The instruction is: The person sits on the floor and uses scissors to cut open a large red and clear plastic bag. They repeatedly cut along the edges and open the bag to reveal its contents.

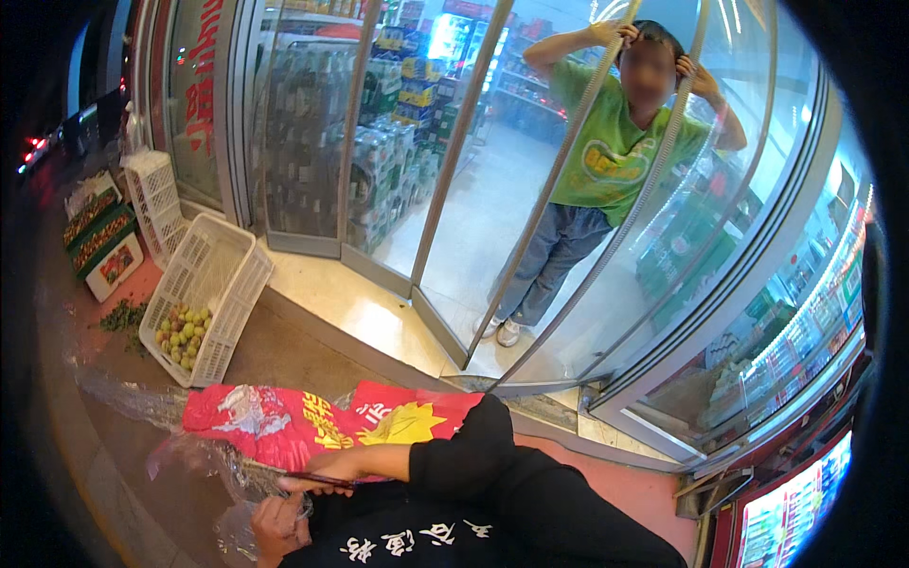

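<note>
My right hand point(332, 471) reaches in from the right, its fingers closed on a thin dark object point(323, 480) seen edge-on; its kind is not clear. Just below and left, my left hand point(280, 525) has bent fingers against crumpled clear plastic film point(238, 472); the grip is partly hidden. Beyond both hands spread red printed plastic sheets or bags point(266, 419) with yellow and white writing. The film trails out to their left. A black garment point(426, 525) with white writing fills the bottom.
A tilted white plastic crate point(245, 298) holds round green-yellow fruit point(183, 334). Behind it are stacked white baskets point(153, 195), boxes of small produce point(103, 234) and leafy greens point(124, 316). A person point(603, 149) stands at the folding glass door point(447, 163), both hands raised. A lit display cabinet point(795, 497) is lower right.
</note>
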`<state>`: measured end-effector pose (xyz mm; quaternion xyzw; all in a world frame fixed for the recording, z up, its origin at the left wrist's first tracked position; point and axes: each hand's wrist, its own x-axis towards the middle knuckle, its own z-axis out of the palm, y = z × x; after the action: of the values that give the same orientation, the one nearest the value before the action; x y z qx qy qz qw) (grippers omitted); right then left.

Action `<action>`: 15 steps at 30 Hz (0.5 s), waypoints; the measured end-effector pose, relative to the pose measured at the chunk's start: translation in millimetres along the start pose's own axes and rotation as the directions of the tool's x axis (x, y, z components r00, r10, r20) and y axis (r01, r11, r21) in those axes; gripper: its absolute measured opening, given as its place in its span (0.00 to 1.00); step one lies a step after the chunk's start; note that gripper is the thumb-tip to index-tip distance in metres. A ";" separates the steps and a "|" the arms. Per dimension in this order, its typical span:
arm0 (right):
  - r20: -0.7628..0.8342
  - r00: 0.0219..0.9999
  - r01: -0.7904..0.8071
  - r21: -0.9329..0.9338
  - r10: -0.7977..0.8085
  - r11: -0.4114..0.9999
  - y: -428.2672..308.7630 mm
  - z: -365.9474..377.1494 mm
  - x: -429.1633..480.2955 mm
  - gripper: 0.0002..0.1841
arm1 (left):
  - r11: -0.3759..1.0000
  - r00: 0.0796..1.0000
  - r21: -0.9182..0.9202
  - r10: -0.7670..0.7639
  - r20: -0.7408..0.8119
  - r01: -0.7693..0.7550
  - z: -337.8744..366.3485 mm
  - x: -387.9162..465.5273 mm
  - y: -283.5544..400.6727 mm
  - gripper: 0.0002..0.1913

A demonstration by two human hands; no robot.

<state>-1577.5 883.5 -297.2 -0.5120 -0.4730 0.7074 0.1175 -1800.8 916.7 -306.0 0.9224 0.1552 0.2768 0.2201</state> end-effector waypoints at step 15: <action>-0.336 0.923 0.133 -0.181 -0.188 0.975 -19.8 -45.0 -119.7 0.29 | 0.983 0.982 -0.054 -0.179 -0.054 0.176 -8.7 29.2 -8.1 0.14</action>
<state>-1492.5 840.7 -209.5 -0.5969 -0.5381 0.5539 0.2176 -1783.8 938.4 -290.5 0.8909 0.2362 0.2865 0.2617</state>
